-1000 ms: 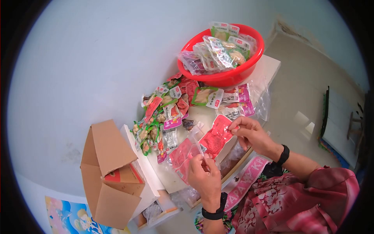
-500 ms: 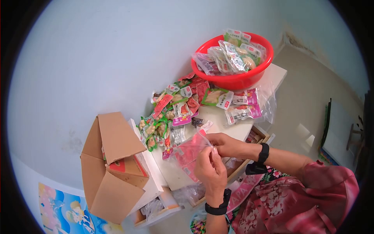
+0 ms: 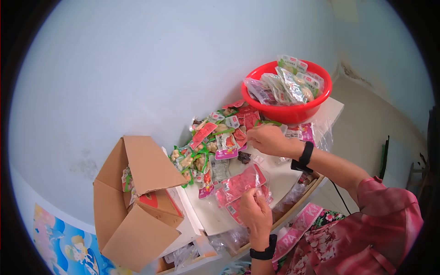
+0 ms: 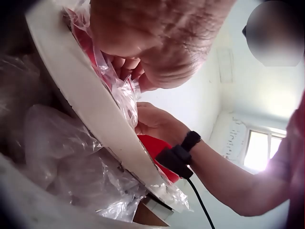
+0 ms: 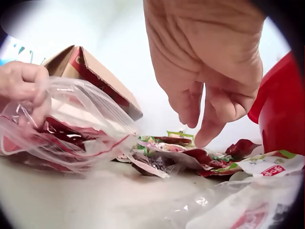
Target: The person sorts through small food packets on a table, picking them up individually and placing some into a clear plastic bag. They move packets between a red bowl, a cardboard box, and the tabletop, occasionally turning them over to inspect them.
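Note:
My left hand [image 3: 256,213] pinches the edge of a clear zip bag [image 3: 229,185] with red packets inside, low over the table. In the right wrist view the mouth of this bag gapes, and the left hand [image 5: 26,88] holds its rim. My right hand [image 3: 272,140] is stretched out over the near side of the snack packet pile [image 3: 201,160]. Its fingers point down, thumb and fingers apart, with nothing between them in the right wrist view. Fingertips hang close above the packets [image 5: 190,155], which are red, green and purple.
A red basin [image 3: 293,112] full of bagged packets stands at the table's back right. At left is a cardboard box [image 3: 151,165] with raised flaps. Under the white tabletop [image 3: 293,181], an open drawer [image 3: 295,201] holds crumpled clear plastic. More packets [image 3: 305,132] lie beside the basin.
The right hand brought a red packet to the zip bag, let it go there, then moved away to the pile. The left hand keeps hold of the bag. The head view has shifted.

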Tool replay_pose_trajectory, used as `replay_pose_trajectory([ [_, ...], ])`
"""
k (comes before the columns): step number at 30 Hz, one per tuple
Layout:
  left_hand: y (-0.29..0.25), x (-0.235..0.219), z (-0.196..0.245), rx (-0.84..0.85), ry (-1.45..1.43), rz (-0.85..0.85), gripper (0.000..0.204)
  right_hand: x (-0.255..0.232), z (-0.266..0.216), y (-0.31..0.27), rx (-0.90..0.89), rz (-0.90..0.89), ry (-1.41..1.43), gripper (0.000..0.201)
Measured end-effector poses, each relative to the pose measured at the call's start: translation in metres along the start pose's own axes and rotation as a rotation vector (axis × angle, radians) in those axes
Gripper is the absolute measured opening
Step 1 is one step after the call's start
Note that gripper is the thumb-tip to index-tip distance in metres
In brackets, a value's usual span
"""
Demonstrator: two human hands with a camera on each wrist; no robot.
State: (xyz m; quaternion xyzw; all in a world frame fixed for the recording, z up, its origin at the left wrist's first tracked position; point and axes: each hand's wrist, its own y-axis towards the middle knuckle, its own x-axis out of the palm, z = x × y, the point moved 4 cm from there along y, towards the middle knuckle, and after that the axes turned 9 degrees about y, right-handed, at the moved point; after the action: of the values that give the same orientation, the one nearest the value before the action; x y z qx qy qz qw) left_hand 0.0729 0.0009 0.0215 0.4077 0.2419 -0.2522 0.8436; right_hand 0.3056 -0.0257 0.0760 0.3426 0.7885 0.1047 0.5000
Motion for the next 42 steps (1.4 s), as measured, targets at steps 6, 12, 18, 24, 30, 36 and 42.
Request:
replay_pose_trajectory([
  [6,-0.001,-0.002,-0.001,0.048,-0.028,0.012,0.016,0.037,0.008,0.029,-0.110,-0.086,-0.134,0.030],
  [12,0.001,-0.005,-0.001,0.069,-0.060,0.020,0.015,0.064,0.031,0.046,0.014,-0.292,-0.073,0.042],
  [18,0.000,-0.006,0.001,0.063,-0.049,0.013,0.014,0.060,0.035,0.054,-0.174,-0.209,0.019,0.018],
  [24,-0.003,-0.004,-0.002,0.031,-0.054,0.012,0.013,0.029,0.015,0.038,-0.226,-0.045,0.058,0.009],
  [30,-0.004,0.000,-0.005,0.017,-0.027,0.025,0.012,-0.051,-0.004,-0.011,0.037,0.246,0.591,0.009],
  [36,-0.005,0.002,0.000,-0.019,-0.054,0.049,0.015,-0.066,0.008,-0.089,0.386,0.306,1.157,0.012],
  [42,-0.006,-0.007,0.024,-0.072,0.082,0.133,0.013,-0.056,0.007,-0.157,0.547,0.377,1.478,0.017],
])
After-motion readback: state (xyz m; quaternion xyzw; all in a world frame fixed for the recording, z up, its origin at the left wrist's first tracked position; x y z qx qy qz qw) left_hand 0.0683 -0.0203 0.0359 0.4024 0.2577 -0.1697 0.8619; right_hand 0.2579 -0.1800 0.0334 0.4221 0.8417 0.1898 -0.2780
